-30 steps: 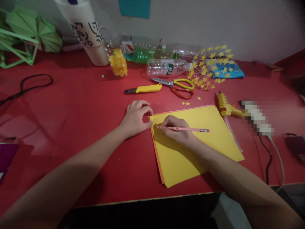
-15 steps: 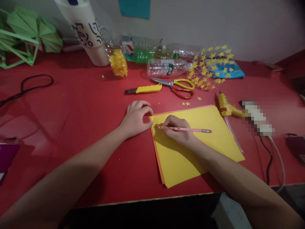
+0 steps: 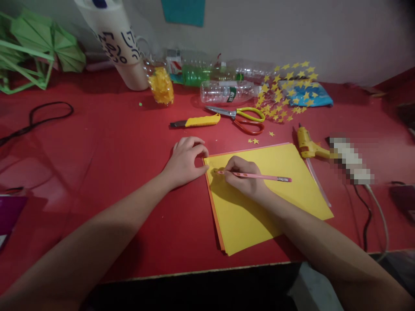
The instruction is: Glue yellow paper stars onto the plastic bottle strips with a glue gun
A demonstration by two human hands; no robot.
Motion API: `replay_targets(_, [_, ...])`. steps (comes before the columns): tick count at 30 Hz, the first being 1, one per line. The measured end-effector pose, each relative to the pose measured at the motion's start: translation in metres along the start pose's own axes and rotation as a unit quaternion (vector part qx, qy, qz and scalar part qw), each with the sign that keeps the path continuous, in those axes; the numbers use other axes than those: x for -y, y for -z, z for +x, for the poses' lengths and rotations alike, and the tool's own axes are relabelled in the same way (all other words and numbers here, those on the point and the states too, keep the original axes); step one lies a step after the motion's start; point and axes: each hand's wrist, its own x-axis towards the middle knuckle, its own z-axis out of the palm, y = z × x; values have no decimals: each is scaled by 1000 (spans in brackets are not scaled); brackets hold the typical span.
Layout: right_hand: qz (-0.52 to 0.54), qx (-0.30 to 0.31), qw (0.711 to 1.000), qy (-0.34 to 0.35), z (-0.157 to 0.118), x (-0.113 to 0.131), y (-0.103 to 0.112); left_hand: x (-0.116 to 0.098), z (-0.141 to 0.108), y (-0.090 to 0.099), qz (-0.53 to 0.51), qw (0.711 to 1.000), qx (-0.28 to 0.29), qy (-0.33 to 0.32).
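Note:
A stack of yellow paper [image 3: 259, 220], with orange sheets showing at its left edge, lies on the red table. My right hand [image 3: 244, 175] is closed around a pink pencil [image 3: 262, 176] and rests on the top sheet. The pencil's tip meets the paper near the upper left corner, where faint marks may show; they are too small to make out. Beside that corner my left hand [image 3: 188, 160] lies on the table with fingers apart and holds nothing. Its thumb touches the left edge of the stack.
Behind the paper lie a yellow utility knife [image 3: 202, 121], scissors [image 3: 249, 114] and small yellow stars [image 3: 255, 141]. A glue gun [image 3: 309, 144] is at the right. Plastic bottles [image 3: 227, 91], a cup of yellow pieces [image 3: 161, 86] and a white tumbler [image 3: 129, 71] stand or lie toward the wall.
My right hand and the pencil have shifted slightly to the right across the paper. My left hand has stayed in place.

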Motion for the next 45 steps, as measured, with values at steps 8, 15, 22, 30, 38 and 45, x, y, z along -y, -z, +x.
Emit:
replay_targets(8, [0, -17, 1000, 11, 0, 0, 1, 1, 0, -1, 1, 1000, -2, -2])
replay_targets(15, [5, -32, 999, 9, 0, 0, 0, 1, 0, -1, 0, 1000, -1, -1])
replay_targets(22, [20, -32, 999, 13, -1, -3, 1, 1, -1, -1, -2, 1000, 1, 0])
replay_targets(30, [12, -30, 999, 21, 0, -1, 1, 1, -1, -1, 3, 1000, 2, 1])
replay_targets(38, [2, -21, 999, 24, -1, 2, 1, 0, 0, -1, 5, 1000, 2, 4])
replay_targets(45, [-1, 0, 999, 36, -3, 0, 0, 0, 0, 0, 5, 1000, 2, 1])
